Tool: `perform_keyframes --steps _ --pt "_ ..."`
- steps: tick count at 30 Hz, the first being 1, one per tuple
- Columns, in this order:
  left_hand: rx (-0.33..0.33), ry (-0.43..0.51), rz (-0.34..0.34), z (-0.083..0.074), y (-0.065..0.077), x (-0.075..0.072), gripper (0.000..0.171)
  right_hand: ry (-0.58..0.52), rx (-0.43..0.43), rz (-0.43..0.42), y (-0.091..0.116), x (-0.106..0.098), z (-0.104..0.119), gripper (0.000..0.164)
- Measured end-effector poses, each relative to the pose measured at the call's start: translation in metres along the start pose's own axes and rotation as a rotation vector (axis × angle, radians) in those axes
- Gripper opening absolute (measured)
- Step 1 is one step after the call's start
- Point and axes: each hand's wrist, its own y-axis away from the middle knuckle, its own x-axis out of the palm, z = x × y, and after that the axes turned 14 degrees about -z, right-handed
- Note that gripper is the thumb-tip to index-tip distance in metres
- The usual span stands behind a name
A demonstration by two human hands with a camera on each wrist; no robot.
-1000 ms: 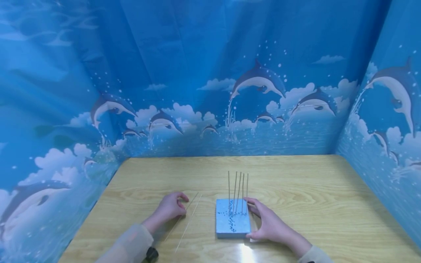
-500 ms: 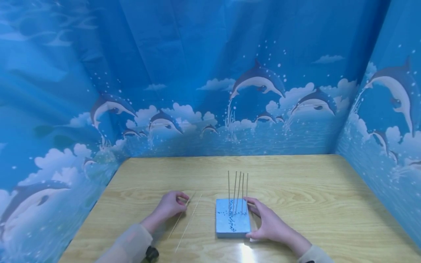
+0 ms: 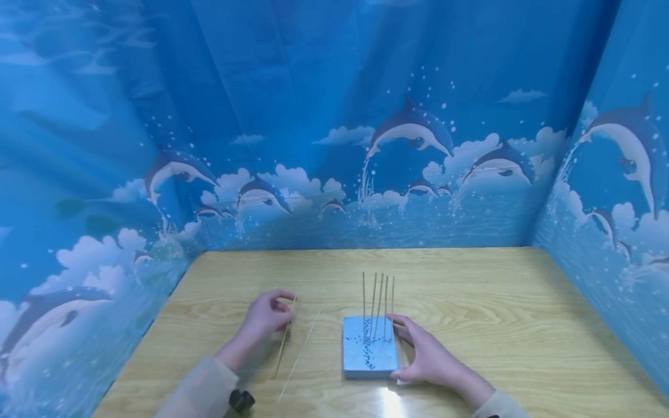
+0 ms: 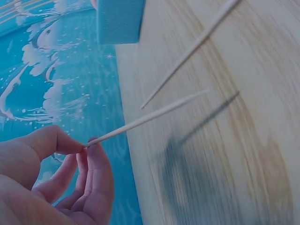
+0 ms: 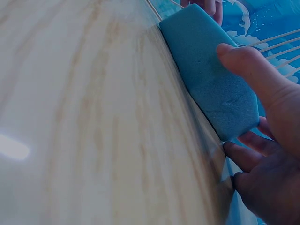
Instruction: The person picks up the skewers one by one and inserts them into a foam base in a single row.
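Observation:
My left hand (image 3: 263, 316) pinches a thin bamboo skewer (image 4: 150, 116) near one end, between thumb and fingertips. In the left wrist view its pointed end is raised off the table and casts a shadow. A blue foam block (image 3: 355, 357) lies flat on the table, its top dotted with small dark holes. Several skewers (image 3: 364, 299) stand upright in its far half, some leaning slightly. My right hand (image 3: 431, 357) grips the block's right side, thumb on the near face (image 5: 206, 70) and fingers at the far corner.
Another skewer (image 3: 300, 355) lies loose on the wooden table (image 3: 470, 290) between my left hand and the block. Blue dolphin-print curtains (image 3: 292, 220) enclose the table at the back and sides. A dark round object (image 3: 241, 400) sits at the left sleeve.
My left hand has lifted its skewer and moved slightly up and left, bringing the skewer to a steeper angle. The right hand and the foam block have stayed in place.

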Motion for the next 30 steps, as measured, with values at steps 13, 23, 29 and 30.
perform_keyframes --steps 13,23,29,30 --pt "-0.093 0.328 -0.074 -0.017 0.005 0.002 0.05 -0.002 -0.004 0.004 0.001 0.001 -0.002 0.113" --pt "0.022 0.429 -0.096 -0.048 0.021 0.005 0.043 -0.01 0.0 -0.005 -0.002 0.001 0.0 0.115" --pt "0.062 0.462 -0.133 -0.059 0.031 0.008 0.04 -0.01 0.007 0.003 -0.001 0.0 -0.001 0.116" --pt "0.066 0.464 -0.136 -0.061 0.033 0.009 0.04 -0.012 0.006 0.004 -0.001 0.0 -0.001 0.115"
